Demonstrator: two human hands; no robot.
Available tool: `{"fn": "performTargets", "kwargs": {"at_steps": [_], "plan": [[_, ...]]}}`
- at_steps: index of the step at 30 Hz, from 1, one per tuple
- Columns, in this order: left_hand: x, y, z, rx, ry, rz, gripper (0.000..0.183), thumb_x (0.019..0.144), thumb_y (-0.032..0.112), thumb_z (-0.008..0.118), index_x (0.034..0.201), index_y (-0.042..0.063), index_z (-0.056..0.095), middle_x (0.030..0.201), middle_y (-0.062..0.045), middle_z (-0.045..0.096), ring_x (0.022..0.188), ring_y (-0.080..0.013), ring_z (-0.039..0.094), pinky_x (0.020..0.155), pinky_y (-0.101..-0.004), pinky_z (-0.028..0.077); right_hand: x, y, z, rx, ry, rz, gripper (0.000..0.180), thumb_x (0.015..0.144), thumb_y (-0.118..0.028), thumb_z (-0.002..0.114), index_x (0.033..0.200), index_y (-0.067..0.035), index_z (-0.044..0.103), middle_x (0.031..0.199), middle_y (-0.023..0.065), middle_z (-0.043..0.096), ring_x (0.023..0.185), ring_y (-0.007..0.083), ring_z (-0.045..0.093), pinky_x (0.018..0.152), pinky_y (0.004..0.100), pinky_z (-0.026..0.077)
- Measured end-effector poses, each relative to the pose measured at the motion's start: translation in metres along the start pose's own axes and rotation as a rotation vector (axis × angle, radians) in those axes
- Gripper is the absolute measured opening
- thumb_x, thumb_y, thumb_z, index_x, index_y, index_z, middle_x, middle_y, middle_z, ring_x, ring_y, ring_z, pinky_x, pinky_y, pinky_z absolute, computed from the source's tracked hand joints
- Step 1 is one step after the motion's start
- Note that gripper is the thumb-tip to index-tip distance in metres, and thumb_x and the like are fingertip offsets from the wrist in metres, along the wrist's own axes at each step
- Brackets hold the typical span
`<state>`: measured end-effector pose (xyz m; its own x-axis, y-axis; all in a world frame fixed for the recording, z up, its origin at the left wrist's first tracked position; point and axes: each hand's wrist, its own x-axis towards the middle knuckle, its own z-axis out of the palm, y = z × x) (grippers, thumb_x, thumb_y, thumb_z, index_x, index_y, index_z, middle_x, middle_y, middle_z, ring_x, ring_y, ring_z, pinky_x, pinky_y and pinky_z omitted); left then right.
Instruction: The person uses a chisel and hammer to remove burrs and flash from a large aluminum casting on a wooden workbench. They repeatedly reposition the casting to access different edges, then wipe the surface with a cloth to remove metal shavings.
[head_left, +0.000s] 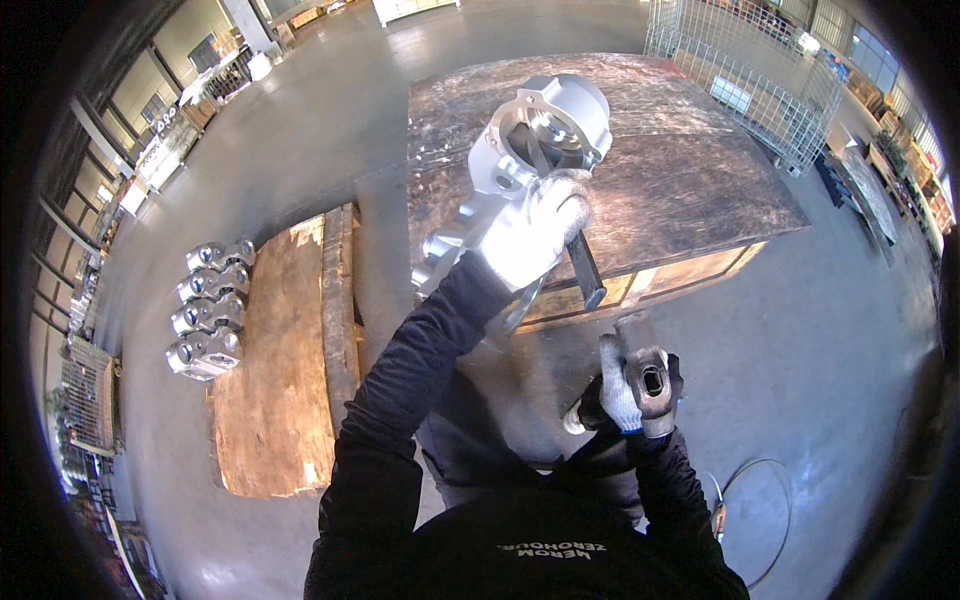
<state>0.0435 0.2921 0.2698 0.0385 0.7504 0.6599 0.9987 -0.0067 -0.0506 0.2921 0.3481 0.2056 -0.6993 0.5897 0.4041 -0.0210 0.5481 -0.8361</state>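
Note:
A large silver metal casting with a round bore (592, 105) rests on the worn wooden top of a crate (675, 180). My gloved left hand (536, 225) is closed around a dark flat metal bar (585, 266), whose upper end reaches into the casting's bore. Below the crate's front edge, my gloved right hand (621, 390) grips a hammer by its handle, which is mostly hidden; its heavy steel head (641, 345) faces up, with an opening in its side.
At left, a wooden board on a pallet (277, 375) lies beside several silver castings (210, 307). A wire mesh cage (757, 90) stands behind the crate at right. A hose or cable (787, 495) curls on the floor at lower right.

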Motion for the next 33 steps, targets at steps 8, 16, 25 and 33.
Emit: {"fn": "performTargets", "kwargs": {"at_steps": [8, 16, 25, 33], "plan": [[0.012, 0.006, -0.002, 0.002, -0.144, 0.002, 0.03, 0.094, 0.012, 0.056, 0.123, 0.01, 0.06, 0.133, -0.01, 0.056, 0.13, -0.0274, 0.053, 0.105, -0.0389, 0.048, 0.004, -0.011, -0.011, -0.286, -0.035, 0.059, 0.032, 0.098, -0.03, 0.063, 0.114, -0.002, 0.066, 0.098, 0.0207, 0.07, 0.089, 0.0383, 0.069, 0.075, 0.0446, 0.053], [0.019, 0.01, 0.012, 0.116, -0.1, 0.008, 0.028, 0.092, 0.012, 0.057, 0.12, 0.013, 0.062, 0.132, -0.008, 0.056, 0.129, -0.0274, 0.055, 0.103, -0.0397, 0.05, -0.019, 0.052, -0.015, -0.523, -0.132, -0.043, 0.04, 0.086, -0.002, 0.063, 0.127, -0.002, 0.063, 0.114, 0.0234, 0.066, 0.095, 0.0398, 0.066, 0.078, 0.0463, 0.052], [0.028, 0.015, 0.014, 0.114, -0.043, 0.004, 0.024, 0.087, 0.013, 0.061, 0.111, 0.01, 0.064, 0.119, -0.008, 0.06, 0.116, -0.0291, 0.059, 0.092, -0.0385, 0.054, -0.019, 0.072, -0.016, -0.595, -0.005, -0.353, 0.049, 0.082, 0.013, 0.057, 0.128, -0.001, 0.061, 0.093, 0.0114, 0.055, 0.081, 0.0265, 0.059, 0.069, 0.0369, 0.049], [0.034, 0.015, 0.011, 0.102, -0.018, 0.032, 0.022, 0.087, 0.012, 0.06, 0.109, 0.013, 0.063, 0.114, -0.007, 0.059, 0.11, -0.0265, 0.06, 0.087, -0.0377, 0.055, -0.013, 0.067, -0.007, -0.27, 0.111, -0.014, 0.008, 0.1, -0.006, 0.062, 0.095, -0.003, 0.056, 0.076, 0.001, 0.051, 0.067, 0.0103, 0.05, 0.059, 0.0261, 0.042]]}}
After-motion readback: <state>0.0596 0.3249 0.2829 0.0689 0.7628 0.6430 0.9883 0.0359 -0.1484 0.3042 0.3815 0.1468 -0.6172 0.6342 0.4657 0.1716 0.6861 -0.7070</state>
